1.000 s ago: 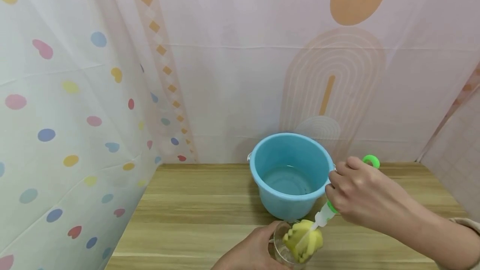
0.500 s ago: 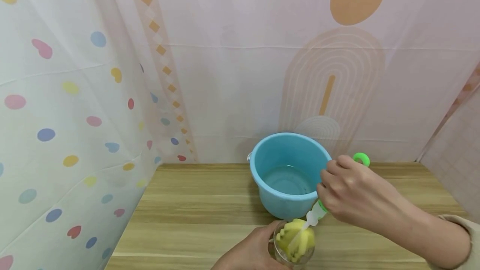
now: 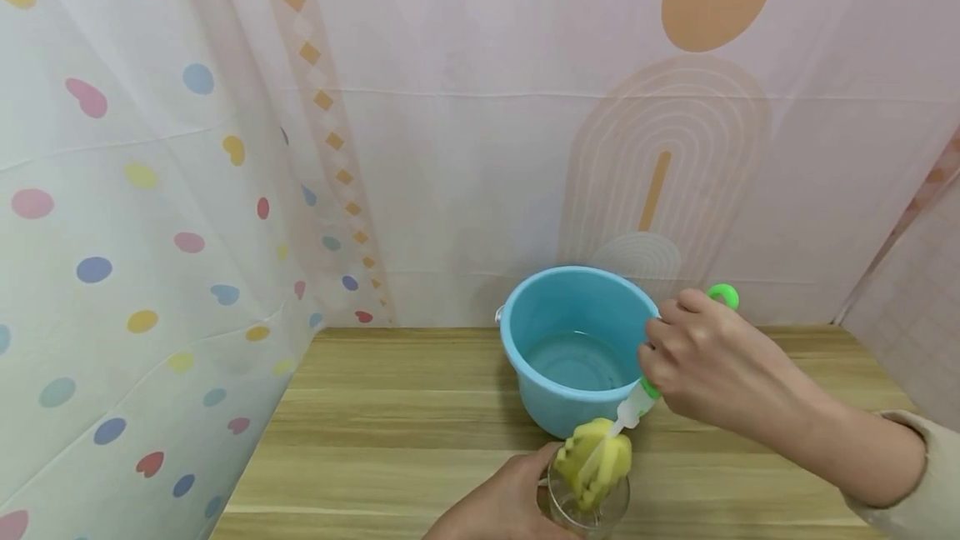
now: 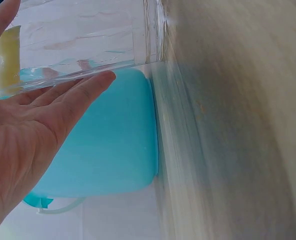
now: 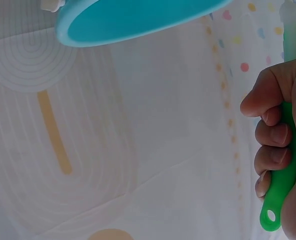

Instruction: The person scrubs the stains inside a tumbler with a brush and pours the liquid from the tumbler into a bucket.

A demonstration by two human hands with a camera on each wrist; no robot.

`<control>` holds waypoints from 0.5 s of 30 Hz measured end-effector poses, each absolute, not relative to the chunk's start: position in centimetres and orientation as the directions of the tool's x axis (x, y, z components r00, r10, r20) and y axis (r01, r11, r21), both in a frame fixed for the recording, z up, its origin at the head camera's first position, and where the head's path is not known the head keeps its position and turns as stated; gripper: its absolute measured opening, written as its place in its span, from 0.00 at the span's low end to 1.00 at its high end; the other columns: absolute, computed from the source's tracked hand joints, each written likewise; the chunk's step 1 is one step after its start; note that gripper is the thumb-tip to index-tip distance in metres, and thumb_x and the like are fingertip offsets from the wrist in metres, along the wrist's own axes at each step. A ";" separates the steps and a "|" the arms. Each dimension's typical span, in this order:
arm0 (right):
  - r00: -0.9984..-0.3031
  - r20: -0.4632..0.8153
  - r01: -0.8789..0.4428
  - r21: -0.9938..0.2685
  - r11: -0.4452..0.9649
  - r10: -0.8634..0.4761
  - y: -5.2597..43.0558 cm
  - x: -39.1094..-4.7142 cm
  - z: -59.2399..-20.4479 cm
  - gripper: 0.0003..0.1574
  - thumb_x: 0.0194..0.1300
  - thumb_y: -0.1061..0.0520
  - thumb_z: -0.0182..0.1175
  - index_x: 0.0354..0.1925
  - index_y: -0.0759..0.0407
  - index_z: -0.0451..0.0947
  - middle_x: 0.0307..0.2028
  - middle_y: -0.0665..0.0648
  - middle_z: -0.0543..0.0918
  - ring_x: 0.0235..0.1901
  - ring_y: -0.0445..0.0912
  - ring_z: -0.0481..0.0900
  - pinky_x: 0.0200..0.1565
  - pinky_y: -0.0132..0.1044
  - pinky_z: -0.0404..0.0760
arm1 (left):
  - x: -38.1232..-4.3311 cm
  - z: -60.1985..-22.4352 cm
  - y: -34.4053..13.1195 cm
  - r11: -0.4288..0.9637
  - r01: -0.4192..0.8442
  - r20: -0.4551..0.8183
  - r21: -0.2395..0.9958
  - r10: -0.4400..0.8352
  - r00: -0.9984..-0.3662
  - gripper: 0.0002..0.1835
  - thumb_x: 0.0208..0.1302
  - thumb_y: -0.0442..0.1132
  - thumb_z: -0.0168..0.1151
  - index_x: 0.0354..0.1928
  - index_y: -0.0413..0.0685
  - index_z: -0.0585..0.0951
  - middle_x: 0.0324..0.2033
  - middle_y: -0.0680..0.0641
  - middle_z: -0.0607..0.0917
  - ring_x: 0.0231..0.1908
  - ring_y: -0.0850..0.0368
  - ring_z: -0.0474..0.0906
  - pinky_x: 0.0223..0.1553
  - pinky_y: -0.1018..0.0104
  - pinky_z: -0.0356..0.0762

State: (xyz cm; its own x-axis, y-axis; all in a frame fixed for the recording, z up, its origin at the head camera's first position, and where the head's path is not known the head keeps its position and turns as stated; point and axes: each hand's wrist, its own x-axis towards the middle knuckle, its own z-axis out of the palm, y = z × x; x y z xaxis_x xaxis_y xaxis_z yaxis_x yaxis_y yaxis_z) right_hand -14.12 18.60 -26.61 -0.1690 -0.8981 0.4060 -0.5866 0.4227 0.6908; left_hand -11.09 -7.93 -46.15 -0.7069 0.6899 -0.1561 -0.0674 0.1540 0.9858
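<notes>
My left hand [image 3: 498, 502] holds a clear glass cup [image 3: 613, 508] upright on the table at the bottom of the head view. In the left wrist view the thumb and fingers lie on either side of the glass [image 4: 88, 42]. My right hand [image 3: 708, 361] grips the green and white handle of a bottle brush [image 3: 632, 407]. The brush slants down to the left, and its yellow sponge head [image 3: 594, 458] sits at the cup's mouth, partly inside it. In the right wrist view the fingers curl round the green handle [image 5: 284, 172], its ring end sticking out below.
A light blue bucket [image 3: 558, 411] with some water in it stands just behind the cup. The wood-grain table [image 3: 390, 432] ends at a patterned curtain [image 3: 465, 190] behind and a dotted one [image 3: 150, 273] on the left.
The sponge head went down into the cup with the right hand moving left, then rose partway toward the mouth. The left hand and cup have stayed in place.
</notes>
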 end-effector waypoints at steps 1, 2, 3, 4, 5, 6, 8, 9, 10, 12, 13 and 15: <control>-0.168 0.412 -0.589 0.686 0.427 -0.895 18.7 -14.2 -26.6 0.22 0.53 0.77 0.32 0.17 0.54 0.43 0.16 0.50 0.48 0.19 0.43 0.46 0.27 0.34 0.51 | -11.1 -46.2 -7.9 0.151 -0.069 -0.156 0.986 0.692 -0.705 0.38 0.56 0.43 0.82 0.67 0.72 0.75 0.57 0.59 0.84 0.58 0.57 0.79 0.63 0.59 0.72; -0.172 0.415 -0.590 0.683 0.431 -0.893 18.8 -14.2 -26.6 0.22 0.52 0.77 0.31 0.18 0.54 0.42 0.16 0.50 0.48 0.19 0.43 0.46 0.27 0.34 0.51 | -11.2 -46.2 -7.9 0.151 -0.078 -0.162 0.986 0.693 -0.703 0.38 0.56 0.43 0.82 0.67 0.72 0.75 0.57 0.59 0.84 0.59 0.57 0.79 0.63 0.58 0.71; -0.175 0.420 -0.591 0.678 0.436 -0.890 18.9 -14.2 -26.6 0.21 0.52 0.77 0.31 0.18 0.54 0.42 0.16 0.50 0.48 0.20 0.43 0.45 0.27 0.34 0.51 | -11.2 -46.2 -7.9 0.149 -0.081 -0.163 0.985 0.694 -0.701 0.38 0.56 0.43 0.82 0.67 0.72 0.74 0.58 0.59 0.84 0.59 0.57 0.79 0.63 0.58 0.71; -0.179 0.422 -0.591 0.676 0.440 -0.889 19.1 -14.2 -26.6 0.21 0.52 0.77 0.31 0.18 0.54 0.42 0.16 0.50 0.47 0.20 0.43 0.45 0.27 0.34 0.51 | -11.2 -46.2 -7.9 0.149 -0.084 -0.165 0.985 0.694 -0.700 0.39 0.56 0.43 0.82 0.68 0.73 0.74 0.58 0.59 0.84 0.59 0.57 0.79 0.63 0.58 0.71; -0.184 0.420 -0.591 0.675 0.442 -0.888 19.2 -14.2 -26.5 0.21 0.53 0.77 0.31 0.18 0.54 0.41 0.17 0.50 0.47 0.20 0.43 0.45 0.27 0.34 0.51 | -11.2 -46.2 -7.9 0.149 -0.094 -0.172 0.984 0.694 -0.699 0.39 0.56 0.43 0.82 0.67 0.73 0.74 0.58 0.59 0.84 0.60 0.57 0.78 0.63 0.57 0.71; -0.189 0.419 -0.590 0.675 0.444 -0.888 19.4 -14.1 -26.5 0.21 0.54 0.77 0.30 0.18 0.54 0.42 0.17 0.50 0.47 0.20 0.43 0.45 0.27 0.34 0.52 | -11.2 -46.2 -7.9 0.150 -0.102 -0.178 0.983 0.693 -0.699 0.39 0.56 0.42 0.82 0.67 0.73 0.75 0.58 0.59 0.83 0.60 0.57 0.78 0.64 0.57 0.71; -0.199 0.413 -0.589 0.674 0.445 -0.889 19.7 -14.0 -26.5 0.22 0.56 0.77 0.29 0.18 0.54 0.41 0.17 0.50 0.47 0.20 0.43 0.45 0.27 0.34 0.52 | -11.2 -46.1 -7.9 0.157 -0.109 -0.188 0.982 0.688 -0.701 0.38 0.56 0.42 0.82 0.67 0.73 0.75 0.58 0.60 0.83 0.60 0.56 0.78 0.63 0.57 0.71; -0.201 0.414 -0.590 0.672 0.447 -0.888 19.8 -13.9 -26.5 0.21 0.56 0.77 0.29 0.19 0.54 0.41 0.17 0.50 0.47 0.20 0.43 0.45 0.27 0.34 0.52 | -11.2 -46.1 -8.0 0.160 -0.108 -0.190 0.981 0.686 -0.703 0.38 0.56 0.42 0.82 0.67 0.73 0.75 0.59 0.60 0.83 0.60 0.56 0.78 0.63 0.57 0.71; -0.204 0.414 -0.590 0.671 0.449 -0.887 19.9 -13.8 -26.4 0.22 0.57 0.77 0.29 0.19 0.54 0.41 0.17 0.50 0.47 0.20 0.42 0.45 0.27 0.34 0.51 | -11.2 -46.1 -8.0 0.165 -0.107 -0.192 0.980 0.682 -0.705 0.38 0.56 0.42 0.82 0.67 0.73 0.75 0.59 0.60 0.83 0.60 0.55 0.78 0.63 0.57 0.71; -0.208 0.416 -0.588 0.670 0.453 -0.885 20.2 -13.6 -26.4 0.22 0.58 0.76 0.29 0.18 0.54 0.42 0.17 0.50 0.48 0.19 0.42 0.46 0.27 0.34 0.51 | -11.2 -46.1 -8.0 0.173 -0.104 -0.195 0.979 0.677 -0.710 0.38 0.56 0.42 0.82 0.67 0.73 0.75 0.59 0.60 0.83 0.61 0.55 0.77 0.62 0.58 0.72; -0.211 0.418 -0.588 0.667 0.457 -0.883 20.4 -13.6 -26.4 0.22 0.59 0.76 0.29 0.18 0.53 0.43 0.17 0.50 0.48 0.19 0.42 0.46 0.26 0.33 0.51 | -11.2 -46.1 -8.0 0.175 -0.100 -0.193 0.980 0.675 -0.712 0.38 0.56 0.42 0.82 0.67 0.73 0.75 0.59 0.60 0.83 0.61 0.55 0.77 0.62 0.58 0.72; -0.215 0.420 -0.588 0.666 0.460 -0.882 20.6 -13.4 -26.4 0.23 0.60 0.76 0.28 0.18 0.53 0.44 0.17 0.50 0.48 0.19 0.42 0.46 0.26 0.33 0.51 | -11.3 -46.2 -8.1 0.182 -0.093 -0.193 0.979 0.670 -0.716 0.37 0.56 0.43 0.82 0.66 0.73 0.75 0.59 0.61 0.82 0.61 0.56 0.77 0.62 0.59 0.72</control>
State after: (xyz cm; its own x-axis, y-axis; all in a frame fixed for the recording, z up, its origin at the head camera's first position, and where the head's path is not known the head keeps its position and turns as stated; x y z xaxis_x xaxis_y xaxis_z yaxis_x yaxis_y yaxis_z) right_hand -13.36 20.62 -26.38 -0.2148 -0.8818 0.4199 -0.5877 0.4601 0.6655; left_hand -11.26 -8.05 -46.18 -0.7164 0.6705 -0.1930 -0.0929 0.1824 0.9788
